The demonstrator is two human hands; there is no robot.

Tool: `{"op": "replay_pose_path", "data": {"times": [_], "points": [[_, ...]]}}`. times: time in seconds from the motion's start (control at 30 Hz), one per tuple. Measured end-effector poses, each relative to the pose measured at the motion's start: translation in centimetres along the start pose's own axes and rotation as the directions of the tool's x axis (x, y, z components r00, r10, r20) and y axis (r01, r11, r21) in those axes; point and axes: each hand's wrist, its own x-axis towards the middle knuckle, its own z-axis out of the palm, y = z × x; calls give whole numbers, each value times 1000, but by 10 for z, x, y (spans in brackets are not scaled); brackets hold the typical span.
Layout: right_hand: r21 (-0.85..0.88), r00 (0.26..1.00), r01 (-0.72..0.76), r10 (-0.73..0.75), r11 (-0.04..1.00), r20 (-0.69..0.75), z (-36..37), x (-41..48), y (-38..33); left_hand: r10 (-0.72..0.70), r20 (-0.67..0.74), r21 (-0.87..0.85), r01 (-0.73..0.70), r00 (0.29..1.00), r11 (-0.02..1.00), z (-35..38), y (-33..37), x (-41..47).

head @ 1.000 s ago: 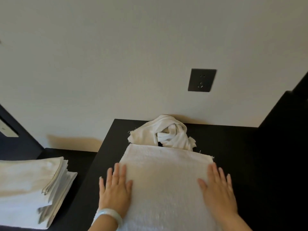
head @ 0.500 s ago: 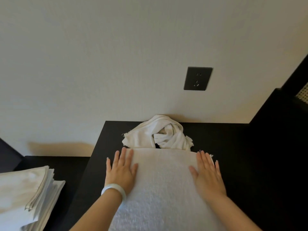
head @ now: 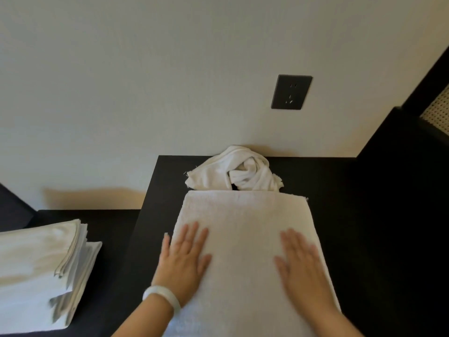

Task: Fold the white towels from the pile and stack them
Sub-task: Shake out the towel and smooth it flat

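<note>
- Pale cream wall at the back, with one black square socket plate [head: 291,91] on it; below it runs a matt black tabletop [head: 369,222], and a lower dark surface [head: 114,224] sits to its left
- One flat white terry towel [head: 245,215] lies lengthwise on the tabletop in front of the person; its near end runs out of view at the bottom
- Left hand [head: 183,261] and right hand [head: 301,263] both lie palm down on this towel, fingers straight and spread; they press it and grasp nothing; the right one is blurred
- One white bangle [head: 161,299] circles the left wrist
- One crumpled heap of white towels [head: 233,173] sits against the wall, touching the flat towel's far edge; how many it holds cannot be told
- One stack of folded white towels [head: 36,263] rests on the lower surface; several layers, too close to count
- Likely step: smoothing before the next fold
- Risks: a forward stroke could ruck the far edge into the heap; uneven pressure could skew the cloth, so the fold comes out crooked; the stack's upper layers sit offset from the lower ones, so another towel dropped carelessly could slide off
</note>
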Motion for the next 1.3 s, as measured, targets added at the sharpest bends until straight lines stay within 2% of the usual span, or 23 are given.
{"op": "replay_pose_path", "data": {"times": [0.07,0.13,0.17,0.23,0.3,0.33,0.37,0.47,0.53,0.63,0.77,0.9,0.97,1.07,1.13,1.2,1.3], "points": [[-68,979,-202,202,977,-10,-8,0,22,-111,21,-9,111,994,994,0,-16,-5],[-89,969,-245,246,966,-3,-16,-6,15,-156,9,-17,156,988,988,-7,-9,-15],[-37,981,-195,195,980,5,-17,-11,3,-114,-41,-8,114,993,994,-12,5,-23],[46,999,27,-28,999,23,-15,-30,-33,72,-106,-51,-78,992,996,-6,35,-41],[87,963,261,-265,961,39,-9,-55,-60,276,-71,11,-276,958,961,0,54,-60],[78,950,295,-301,952,82,-8,-64,-65,329,-46,39,-327,943,944,2,53,-66],[65,946,277,-284,959,156,-10,-70,-61,344,-39,53,-342,938,938,4,47,-70],[72,961,252,-258,965,94,-4,-76,-16,380,-15,49,-379,925,924,5,15,-75],[84,957,261,-270,962,110,-5,-77,14,453,12,-46,-452,892,891,7,-8,-75],[282,937,227,-288,932,198,-16,-83,40,505,-22,-205,-499,863,842,19,-36,-75],[461,924,168,-302,871,235,-21,-91,61,507,-79,-312,-505,858,805,29,-53,-76],[450,904,169,-319,877,283,-20,-92,71,489,-142,-458,-495,861,738,27,-56,-75],[415,903,174,-313,893,295,-21,-93,74,433,-195,-542,-465,880,700,23,-57,-77],[442,925,158,-289,883,247,-24,-98,76,317,-251,-575,-404,915,711,18,-59,-80],[487,932,162,-296,858,211,-29,-102,76,294,-207,-585,-359,933,727,9,-59,-82],[492,938,149,-280,858,206,-38,-102,76,320,-80,-581,-305,944,755,-4,-62,-81],[538,911,-40,-190,842,366,-70,-84,73,417,172,-614,-234,892,754,-32,-68,-73]]}}
